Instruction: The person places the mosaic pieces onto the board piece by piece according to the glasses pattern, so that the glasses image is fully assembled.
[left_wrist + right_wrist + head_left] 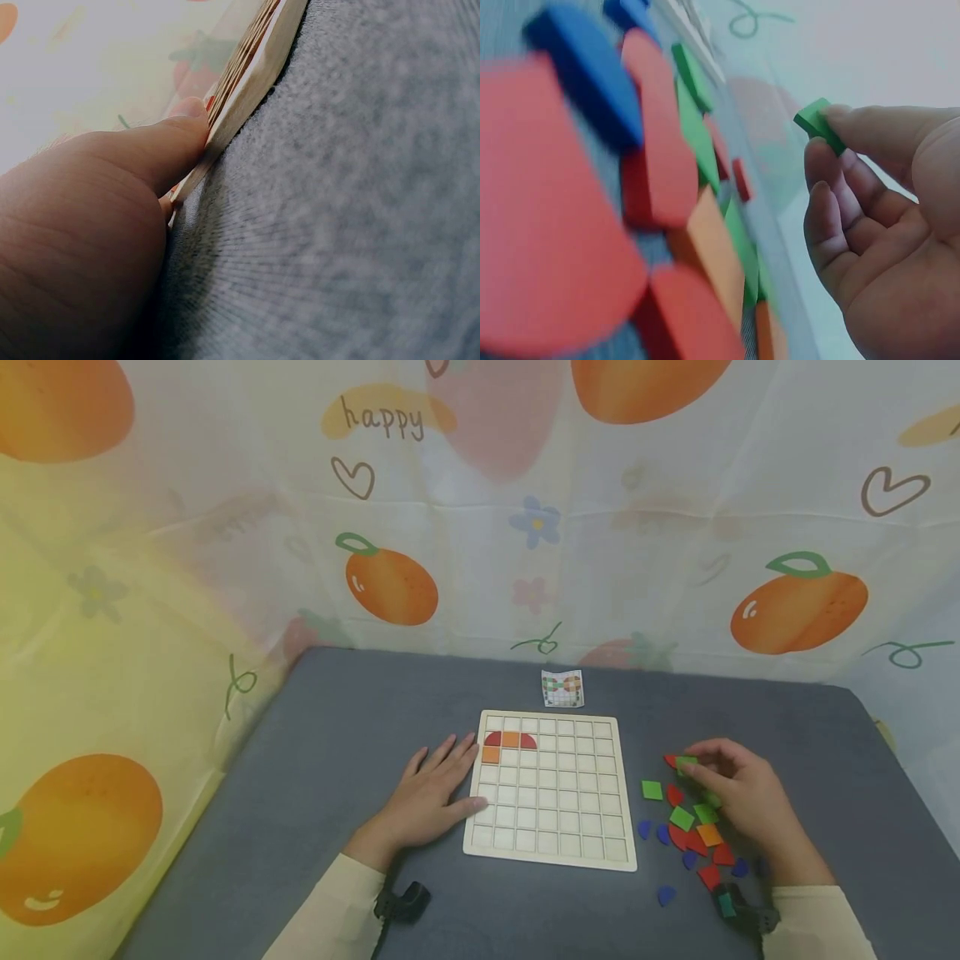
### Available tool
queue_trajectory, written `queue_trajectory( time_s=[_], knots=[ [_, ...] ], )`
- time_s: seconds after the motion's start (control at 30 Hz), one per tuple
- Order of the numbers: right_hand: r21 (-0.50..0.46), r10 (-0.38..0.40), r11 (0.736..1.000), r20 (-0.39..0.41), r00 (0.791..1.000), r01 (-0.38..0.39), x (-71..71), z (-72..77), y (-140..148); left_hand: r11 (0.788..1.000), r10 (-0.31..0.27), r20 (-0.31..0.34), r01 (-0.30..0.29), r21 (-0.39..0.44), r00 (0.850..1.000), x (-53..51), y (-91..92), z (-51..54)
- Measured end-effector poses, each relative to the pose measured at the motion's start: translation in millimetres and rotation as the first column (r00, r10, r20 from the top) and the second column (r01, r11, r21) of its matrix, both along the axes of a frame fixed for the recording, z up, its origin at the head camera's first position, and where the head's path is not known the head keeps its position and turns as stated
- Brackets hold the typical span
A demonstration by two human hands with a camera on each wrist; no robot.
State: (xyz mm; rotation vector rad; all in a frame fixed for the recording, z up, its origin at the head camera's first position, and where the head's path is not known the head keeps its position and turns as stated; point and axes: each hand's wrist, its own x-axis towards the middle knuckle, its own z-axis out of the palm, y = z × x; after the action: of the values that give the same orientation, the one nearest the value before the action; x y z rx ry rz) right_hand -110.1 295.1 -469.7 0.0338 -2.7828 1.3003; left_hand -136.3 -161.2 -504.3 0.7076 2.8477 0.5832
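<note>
A cream grid board (558,841) lies on the grey table; near its upper left are two orange squares and two red quarter-round pieces. My left hand (431,793) lies spread at the board's left side, its thumb (176,139) on the edge. Over the loose pieces at the right, my right hand (746,793) pinches a green square (686,766) between thumb and fingers; the right wrist view shows this green piece (822,124) held up off the table, with the other fingers curled below it.
Loose red, blue, green and orange pieces lie right of the board, among them a green square (652,790) and a blue piece (666,895). A small patterned card (562,689) lies behind the board. A printed curtain (480,527) hangs behind the table.
</note>
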Motion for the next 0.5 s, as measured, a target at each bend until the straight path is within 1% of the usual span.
queue_trajectory(
  time_s=[0.13,0.23,0.4,0.5],
  knots=[
    [-0.038,0.017,0.999,0.026,1.000,-0.016,2.0,8.2,-11,1.000,0.000,-0.001,0.000,-0.003,1.000,-0.2,0.2,-0.2],
    [-0.092,0.039,0.995,0.047,0.998,-0.034,3.4,12.5,-20,1.000,0.000,0.001,0.000,-0.001,1.000,-0.2,0.3,0.0],
    [-0.175,0.103,0.980,0.065,0.993,-0.091,4.2,13.4,-35,1.000,0.002,0.004,-0.002,0.005,1.000,0.2,0.0,1.1],
    [-0.194,0.143,0.973,0.064,0.988,-0.128,4.8,12.1,-44,1.000,0.000,0.005,0.000,0.005,1.000,0.1,0.1,1.4]
  ],
)
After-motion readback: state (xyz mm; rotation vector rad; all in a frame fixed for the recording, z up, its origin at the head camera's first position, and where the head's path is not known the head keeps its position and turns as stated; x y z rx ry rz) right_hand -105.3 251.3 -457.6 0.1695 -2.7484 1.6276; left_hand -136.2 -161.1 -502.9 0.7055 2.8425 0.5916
